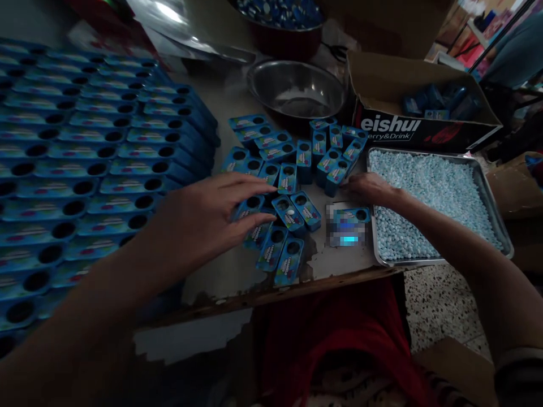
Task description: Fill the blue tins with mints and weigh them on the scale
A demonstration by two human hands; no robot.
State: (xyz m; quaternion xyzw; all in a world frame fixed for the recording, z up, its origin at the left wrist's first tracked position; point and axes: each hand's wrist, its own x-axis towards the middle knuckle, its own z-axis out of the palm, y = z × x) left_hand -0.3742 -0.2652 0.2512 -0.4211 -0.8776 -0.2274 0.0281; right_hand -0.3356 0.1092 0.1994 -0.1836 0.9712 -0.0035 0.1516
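Observation:
Small blue boxes with round dark openings (pixel 287 178) stand in a loose group mid-table. My left hand (pixel 220 209) is over the group's left side, thumb and fingers spread apart around some boxes. My right hand (pixel 368 187) is beside the tray's left edge, its fingers curled together near the right-hand boxes; whatever they may hold is hidden. Just below it, a blue box (pixel 362 215) lies on a small device, partly blurred out, with a glowing display (pixel 348 239). One box (pixel 289 212) in the group has a white pellet at its opening.
Rows of blue boxes (pixel 91 135) fill the left side. A metal tray (pixel 373 249) holds pale blue pellets at right. Behind are a steel bowl (pixel 297 90), a basin of small blue-and-silver pieces (pixel 282 42) and a cardboard box (pixel 424 135) with blue boxes inside.

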